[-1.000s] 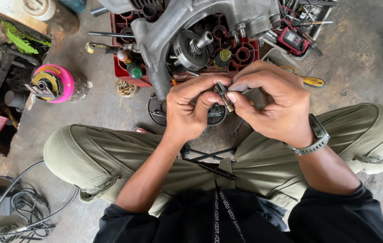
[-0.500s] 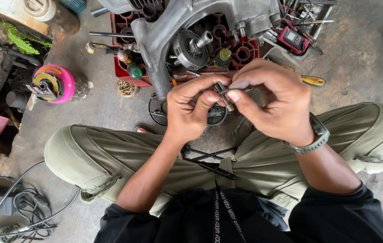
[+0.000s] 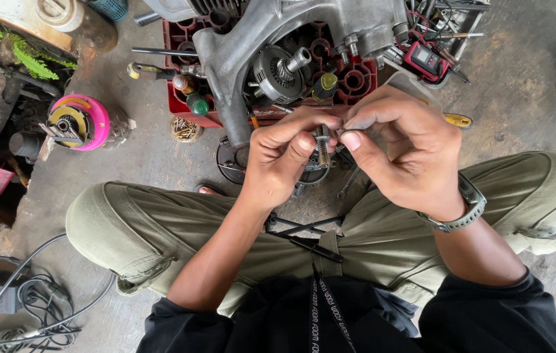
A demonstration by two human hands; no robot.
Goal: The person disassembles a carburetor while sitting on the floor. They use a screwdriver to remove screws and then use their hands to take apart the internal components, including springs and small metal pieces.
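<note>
Above the lap, left hand (image 3: 284, 160) and right hand (image 3: 405, 153) pinch a bolt (image 3: 322, 149).

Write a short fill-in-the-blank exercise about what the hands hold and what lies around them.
1. Both hands, the left hand and right hand, pinch a small metal ____ between their fingertips.
2. The wristwatch sits on the ____ wrist.
3. The engine casing rests on a ____ crate.
4. The round container at left is ____.

Missing words: bolt; right; red; pink
</note>
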